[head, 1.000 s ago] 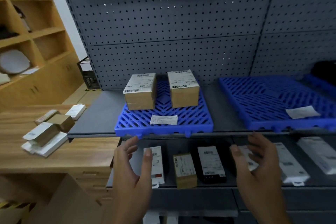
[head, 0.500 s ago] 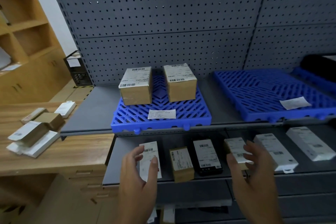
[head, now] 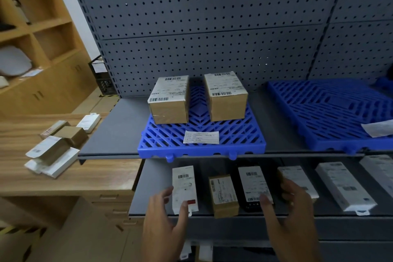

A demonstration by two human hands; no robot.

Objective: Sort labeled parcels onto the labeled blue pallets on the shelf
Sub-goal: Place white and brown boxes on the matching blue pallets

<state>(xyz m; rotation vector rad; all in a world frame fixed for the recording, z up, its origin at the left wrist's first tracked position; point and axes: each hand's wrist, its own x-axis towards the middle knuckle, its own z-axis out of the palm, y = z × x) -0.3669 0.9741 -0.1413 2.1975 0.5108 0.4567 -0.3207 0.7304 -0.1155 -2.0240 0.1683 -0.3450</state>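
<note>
The left hand was held forward, palm turned inward, its fingers loosely spread and slightly bent, thumb pointing up. The right hand mirrored it, palm inward, fingers relaxed and apart. The two hands were well apart.

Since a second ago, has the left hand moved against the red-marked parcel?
Yes. The left hand dropped: its thumb, once at the far end of the red-marked parcel, now covers its near end.
</note>
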